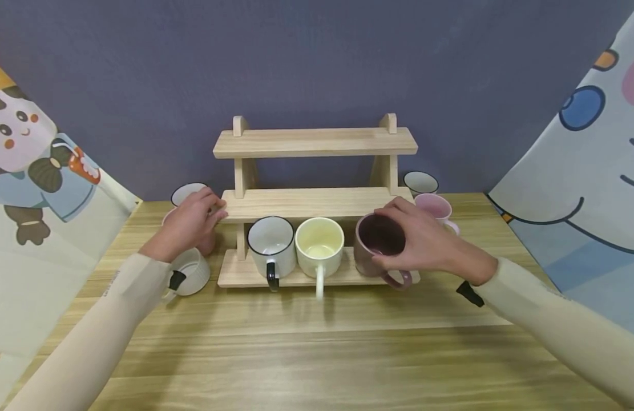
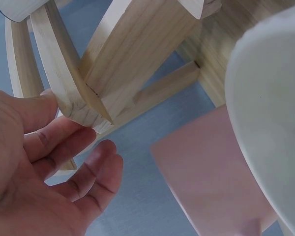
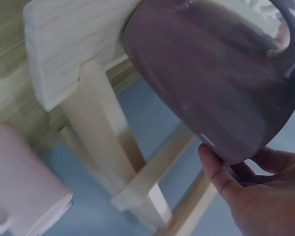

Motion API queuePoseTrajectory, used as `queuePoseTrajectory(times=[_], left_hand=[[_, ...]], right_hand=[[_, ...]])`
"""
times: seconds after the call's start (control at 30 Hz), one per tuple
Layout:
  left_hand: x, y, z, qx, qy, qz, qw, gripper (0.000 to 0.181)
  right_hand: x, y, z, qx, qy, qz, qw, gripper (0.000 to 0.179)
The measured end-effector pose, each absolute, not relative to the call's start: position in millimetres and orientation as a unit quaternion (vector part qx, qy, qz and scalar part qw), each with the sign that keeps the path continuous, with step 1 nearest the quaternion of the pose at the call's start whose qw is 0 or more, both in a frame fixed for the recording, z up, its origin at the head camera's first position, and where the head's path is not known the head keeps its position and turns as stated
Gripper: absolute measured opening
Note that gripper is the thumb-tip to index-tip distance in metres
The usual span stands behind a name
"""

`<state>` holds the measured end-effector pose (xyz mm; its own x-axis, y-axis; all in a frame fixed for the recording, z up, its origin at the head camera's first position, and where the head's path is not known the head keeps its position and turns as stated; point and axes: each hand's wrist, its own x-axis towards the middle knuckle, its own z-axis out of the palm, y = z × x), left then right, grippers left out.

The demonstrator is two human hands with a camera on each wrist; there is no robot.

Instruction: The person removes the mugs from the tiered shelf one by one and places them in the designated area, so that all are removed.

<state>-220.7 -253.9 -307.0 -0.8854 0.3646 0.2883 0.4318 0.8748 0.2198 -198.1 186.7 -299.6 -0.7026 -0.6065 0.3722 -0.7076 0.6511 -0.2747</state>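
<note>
My right hand pinches the rim of a dark purple mug, thumb and fingers on opposite sides. This mug stands at the right of the rack's bottom board, its handle pointing to the front right. My left hand pinches the left end of the middle board of the wooden rack; the left wrist view shows thumb and fingers on either side of the board end. Between the hands, a white mug with a black handle and a pale yellow mug stand on the bottom board, handles forward.
Left of the rack are a white ribbed cup, a dark-rimmed white mug and a pink mug, partly hidden by my left arm. On the right stand a pink mug and a dark-rimmed white mug. A blue-grey wall rises behind.
</note>
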Motion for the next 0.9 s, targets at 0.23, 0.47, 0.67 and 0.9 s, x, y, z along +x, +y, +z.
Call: queuePoseTrajectory(times=[0.23, 0.47, 0.67, 0.9], left_hand=[[-219.1, -253.5, -307.4, -0.205, -0.961, -0.139, 0.124, 0.02], [-219.1, -253.8, -308.5, -0.217, -0.956, -0.143, 0.135, 0.017], [-219.1, -254.0, -308.1, -0.211, -0.958, -0.141, 0.132, 0.017], [-218.7, -253.0, -305.9, -0.201, -0.962, -0.139, 0.121, 0.019]], right_hand=[[-188.4, 219.1, -291.7, 0.333, -0.907, 0.212, 0.145, 0.075], [-178.0, 250.2, -287.8, 0.286, -0.925, 0.193, 0.162, 0.071], [-172.4, 271.1, -289.7, 0.255, -0.937, 0.177, 0.161, 0.07], [-176.9, 288.6, -296.9, 0.231, -0.948, 0.164, 0.148, 0.071]])
